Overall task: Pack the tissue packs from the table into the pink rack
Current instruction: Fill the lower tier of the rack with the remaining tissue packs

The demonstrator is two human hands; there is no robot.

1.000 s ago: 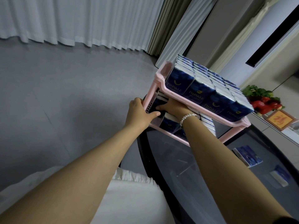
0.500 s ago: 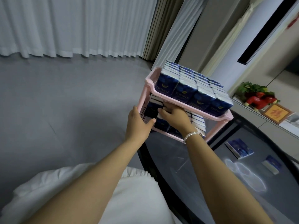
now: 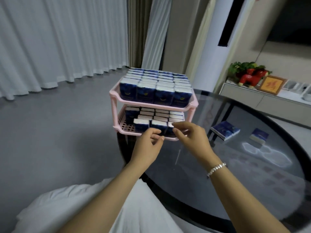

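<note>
Change: both hands have drawn back out of the pink rack (image 3: 116,98) lower shelf
Left hand (image 3: 148,145): loosely curled, empty
Right hand (image 3: 191,138): relaxed, empty
Remaining: two tissue packs (image 3: 225,131) on the table (image 3: 235,182) far right edge

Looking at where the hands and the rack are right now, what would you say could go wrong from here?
The pink rack stands at the glass table's edge, so a push from the left hand or right hand might slide it off. The front-row packs on the lower shelf sit near its lip and may tip out. Two loose packs could be overlooked.
</note>
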